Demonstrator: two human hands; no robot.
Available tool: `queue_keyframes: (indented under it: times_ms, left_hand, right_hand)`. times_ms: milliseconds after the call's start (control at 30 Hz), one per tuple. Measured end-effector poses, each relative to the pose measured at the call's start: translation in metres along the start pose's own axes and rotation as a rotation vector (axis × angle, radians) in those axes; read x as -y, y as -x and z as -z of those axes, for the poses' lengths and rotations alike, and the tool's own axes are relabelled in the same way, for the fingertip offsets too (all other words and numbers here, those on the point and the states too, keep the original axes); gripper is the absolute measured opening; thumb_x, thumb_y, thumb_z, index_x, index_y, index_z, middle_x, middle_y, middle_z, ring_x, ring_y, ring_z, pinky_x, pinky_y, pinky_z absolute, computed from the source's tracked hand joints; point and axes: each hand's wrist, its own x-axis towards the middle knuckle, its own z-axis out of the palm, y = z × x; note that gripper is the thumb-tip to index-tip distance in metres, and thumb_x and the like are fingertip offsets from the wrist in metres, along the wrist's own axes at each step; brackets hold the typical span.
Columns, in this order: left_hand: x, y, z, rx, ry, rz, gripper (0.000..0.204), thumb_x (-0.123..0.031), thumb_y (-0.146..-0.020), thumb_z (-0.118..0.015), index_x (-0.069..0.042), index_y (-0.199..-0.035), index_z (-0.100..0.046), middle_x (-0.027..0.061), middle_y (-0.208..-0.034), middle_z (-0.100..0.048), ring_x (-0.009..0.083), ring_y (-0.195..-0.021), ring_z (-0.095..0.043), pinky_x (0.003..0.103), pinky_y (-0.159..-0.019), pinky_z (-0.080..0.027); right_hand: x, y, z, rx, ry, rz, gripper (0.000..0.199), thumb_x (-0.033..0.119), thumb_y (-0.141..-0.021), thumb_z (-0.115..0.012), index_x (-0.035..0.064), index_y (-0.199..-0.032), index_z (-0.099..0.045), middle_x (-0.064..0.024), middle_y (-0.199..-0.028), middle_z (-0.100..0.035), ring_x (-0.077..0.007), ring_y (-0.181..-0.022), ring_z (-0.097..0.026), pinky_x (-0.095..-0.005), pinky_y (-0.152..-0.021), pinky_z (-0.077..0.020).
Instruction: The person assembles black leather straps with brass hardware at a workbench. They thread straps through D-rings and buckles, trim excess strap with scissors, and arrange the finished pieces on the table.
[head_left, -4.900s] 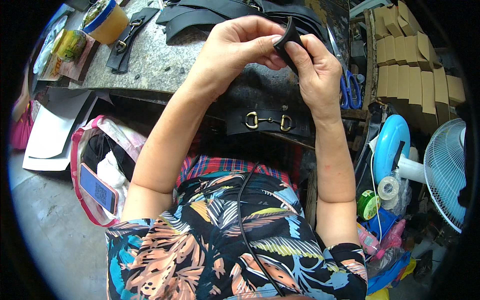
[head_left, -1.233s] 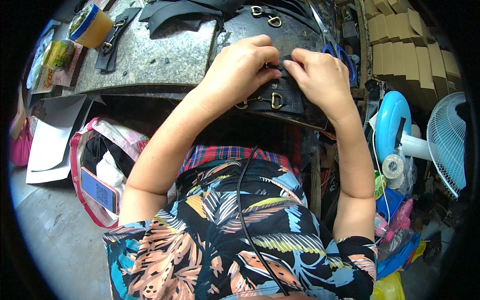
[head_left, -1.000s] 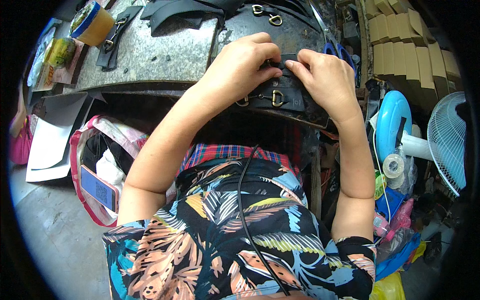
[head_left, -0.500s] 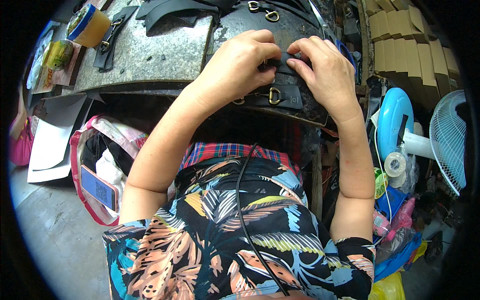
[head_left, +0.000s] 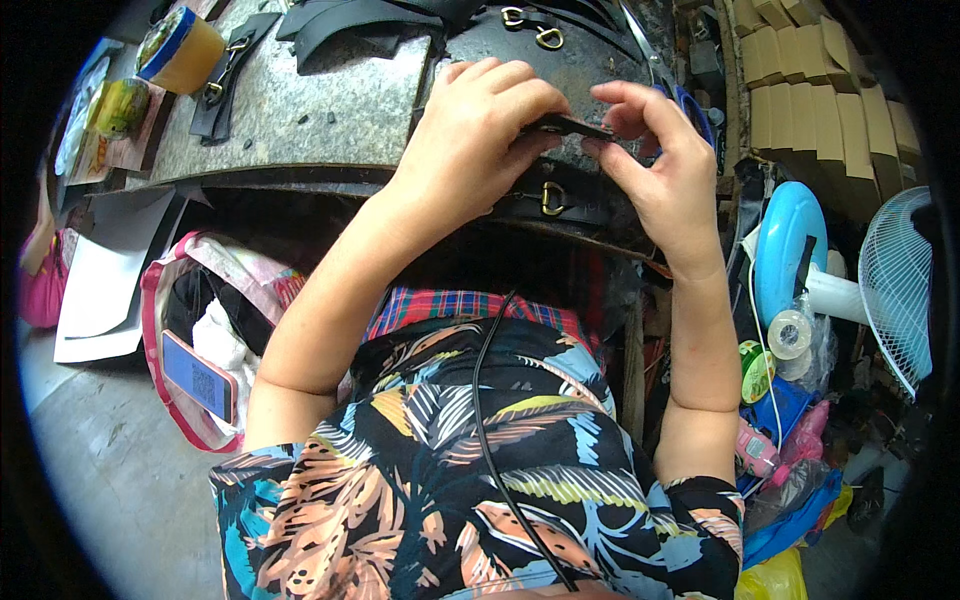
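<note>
- Here, the left hand (head_left: 475, 130) pinches a black strip (head_left: 572, 125) over the bench (head_left: 590, 68).
- The right hand (head_left: 658, 155), half-spread, is at its end, grip unclear.
- Scissors (head_left: 655, 65) sit partly behind that hand, 1 buckle (head_left: 549, 39) beyond.

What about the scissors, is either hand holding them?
No, the scissors lie on the table, beyond the right hand.

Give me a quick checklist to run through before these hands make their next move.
1. Left hand pinching the black strip: ok.
2. Right hand gripping the strip's other end: cannot tell; contact is hard to make out.
3. Scissors out of both hands: ok, lying beyond the right hand.
4. Nearest metal-fitted strap in full view: not ok, partly hidden by the left hand.
5. Strip's underside sound: cannot tell, unseen.
</note>
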Motion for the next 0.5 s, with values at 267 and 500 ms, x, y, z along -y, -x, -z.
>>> queue_keyframes:
  times_ms: [267, 500]
  left_hand:
    - [-0.007, -0.004, 0.003, -0.278, -0.057, -0.258, 0.018, -0.012, -0.072, -0.076, -0.016, -0.089, -0.072, -0.0032, -0.089, -0.065, 0.0188, -0.086, -0.062, 0.038, -0.089, -0.044]
    - [-0.012, -0.002, 0.013, -0.219, -0.114, -0.27, 0.029, -0.008, -0.068, -0.079, -0.011, -0.096, -0.075, 0.0034, -0.091, -0.066, 0.0241, -0.09, -0.066, 0.043, -0.095, -0.048]
  right_hand:
    - [0.004, 0.008, 0.002, -0.201, 0.165, 0.434, 0.029, -0.006, -0.064, -0.081, 0.0078, -0.088, -0.073, -0.0067, -0.092, -0.069, -0.0248, -0.078, -0.067, -0.034, -0.066, -0.0541]
    - [0.006, 0.011, 0.005, -0.214, 0.116, 0.433, 0.029, -0.003, -0.066, -0.082, 0.0085, -0.091, -0.074, -0.007, -0.096, -0.069, -0.0215, -0.077, -0.067, -0.0311, -0.069, -0.0553]
